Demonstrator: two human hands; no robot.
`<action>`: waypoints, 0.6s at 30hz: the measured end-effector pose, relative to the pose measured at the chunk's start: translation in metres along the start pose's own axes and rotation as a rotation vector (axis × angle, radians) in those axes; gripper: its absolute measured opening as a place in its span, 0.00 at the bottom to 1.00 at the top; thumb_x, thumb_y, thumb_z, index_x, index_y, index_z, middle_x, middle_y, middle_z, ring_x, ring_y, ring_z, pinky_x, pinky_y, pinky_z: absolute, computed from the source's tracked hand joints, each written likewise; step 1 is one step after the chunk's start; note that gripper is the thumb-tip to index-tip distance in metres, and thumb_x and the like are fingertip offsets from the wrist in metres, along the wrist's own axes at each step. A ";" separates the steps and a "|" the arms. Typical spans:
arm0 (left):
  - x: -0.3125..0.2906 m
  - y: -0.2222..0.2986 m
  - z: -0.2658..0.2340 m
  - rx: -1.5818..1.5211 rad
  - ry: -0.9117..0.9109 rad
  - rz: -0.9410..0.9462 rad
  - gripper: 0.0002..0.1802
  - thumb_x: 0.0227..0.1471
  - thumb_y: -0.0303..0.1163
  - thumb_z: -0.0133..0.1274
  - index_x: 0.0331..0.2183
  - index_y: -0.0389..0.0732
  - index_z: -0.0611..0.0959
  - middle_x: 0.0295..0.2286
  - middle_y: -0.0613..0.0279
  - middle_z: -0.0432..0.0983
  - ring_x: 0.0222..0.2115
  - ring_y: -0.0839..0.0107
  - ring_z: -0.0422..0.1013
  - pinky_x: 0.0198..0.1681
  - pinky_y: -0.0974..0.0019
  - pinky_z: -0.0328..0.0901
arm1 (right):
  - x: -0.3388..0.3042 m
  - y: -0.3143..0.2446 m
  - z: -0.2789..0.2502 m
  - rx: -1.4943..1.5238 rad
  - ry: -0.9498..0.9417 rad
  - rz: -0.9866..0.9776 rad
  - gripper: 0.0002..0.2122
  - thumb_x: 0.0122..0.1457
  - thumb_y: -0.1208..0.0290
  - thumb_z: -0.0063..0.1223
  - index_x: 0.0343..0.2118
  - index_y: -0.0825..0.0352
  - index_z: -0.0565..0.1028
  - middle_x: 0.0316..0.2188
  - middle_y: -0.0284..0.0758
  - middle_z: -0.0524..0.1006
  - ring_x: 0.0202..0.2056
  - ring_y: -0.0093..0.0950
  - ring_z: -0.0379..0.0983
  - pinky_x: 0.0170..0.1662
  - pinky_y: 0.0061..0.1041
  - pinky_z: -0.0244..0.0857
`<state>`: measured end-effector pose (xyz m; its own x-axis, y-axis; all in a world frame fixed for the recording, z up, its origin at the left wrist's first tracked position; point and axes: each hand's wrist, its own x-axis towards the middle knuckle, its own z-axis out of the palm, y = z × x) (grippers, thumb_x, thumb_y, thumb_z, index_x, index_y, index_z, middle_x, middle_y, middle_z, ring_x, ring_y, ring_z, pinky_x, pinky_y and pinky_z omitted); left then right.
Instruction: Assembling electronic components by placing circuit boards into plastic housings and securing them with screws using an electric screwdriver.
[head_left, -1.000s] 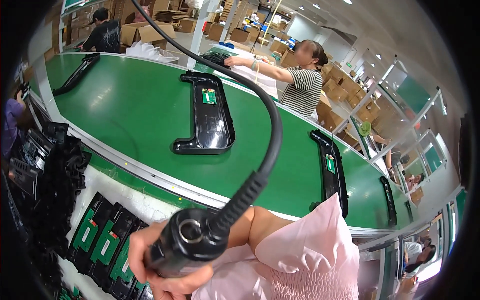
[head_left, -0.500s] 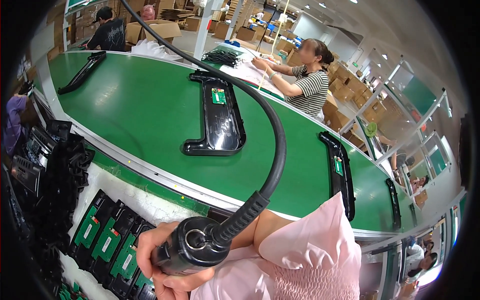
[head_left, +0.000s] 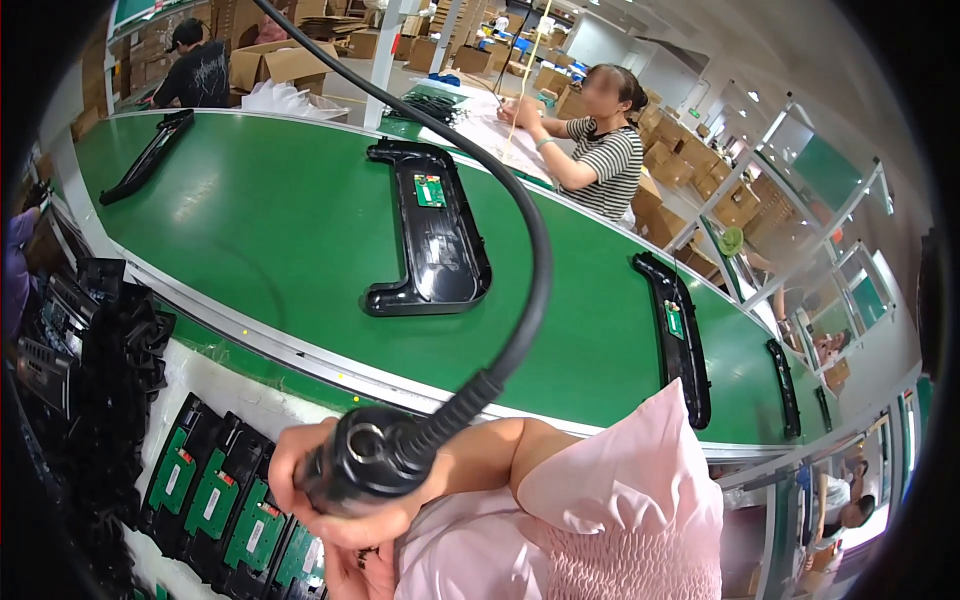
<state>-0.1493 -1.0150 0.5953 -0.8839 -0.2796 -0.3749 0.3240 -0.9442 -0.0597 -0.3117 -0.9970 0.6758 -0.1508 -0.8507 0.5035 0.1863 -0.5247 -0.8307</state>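
My right hand (head_left: 300,460) is wrapped round a black corded electric screwdriver (head_left: 372,455), its ringed cable end facing up; the bit is hidden below. From its top a thick black cable (head_left: 535,290) arcs up and away. More fingers (head_left: 350,572), seemingly of my left hand, are bent under the tool, with small dark bits by them that I cannot make out. Just left of my hands lie several black plastic housings with green circuit boards (head_left: 212,495), side by side on a white foam surface (head_left: 240,385).
Beyond runs a green conveyor belt (head_left: 280,240) carrying a black curved shell (head_left: 435,230) with a small board, and another shell (head_left: 672,335) further right. Black parts (head_left: 100,370) are heaped at left. A co-worker in a striped shirt (head_left: 605,170) sits across the belt.
The screwdriver and my right hand have shifted slightly left and up, and more of my right forearm shows. The view has tilted a little. My grip stays the same.
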 end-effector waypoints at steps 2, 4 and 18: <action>0.002 0.003 -0.013 0.003 0.061 -0.040 0.22 0.55 0.30 0.39 0.48 0.26 0.63 0.49 0.45 0.59 0.54 0.57 0.51 0.58 0.58 0.48 | 0.000 0.013 -0.002 0.013 0.102 -0.018 0.10 0.40 0.78 0.50 0.28 0.71 0.64 0.20 0.31 0.66 0.19 0.16 0.63 0.21 0.15 0.56; 0.010 0.004 -0.020 -0.071 -0.014 -0.100 0.21 0.55 0.28 0.38 0.48 0.26 0.63 0.48 0.45 0.60 0.53 0.57 0.53 0.58 0.58 0.49 | 0.001 0.028 -0.004 0.044 0.138 -0.028 0.11 0.40 0.78 0.50 0.28 0.71 0.64 0.19 0.30 0.67 0.18 0.15 0.64 0.21 0.14 0.57; 0.041 -0.002 -0.034 -0.034 -0.084 -0.006 0.17 0.54 0.26 0.37 0.45 0.28 0.66 0.43 0.51 0.65 0.46 0.63 0.61 0.52 0.62 0.58 | 0.004 0.020 -0.018 0.029 0.202 0.051 0.11 0.41 0.78 0.51 0.30 0.70 0.65 0.21 0.29 0.67 0.21 0.15 0.63 0.25 0.15 0.57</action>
<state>-0.1748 -1.0190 0.5486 -0.9106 -0.2884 -0.2960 0.3282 -0.9400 -0.0936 -0.3257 -1.0101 0.6569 -0.3314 -0.8541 0.4008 0.2264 -0.4844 -0.8450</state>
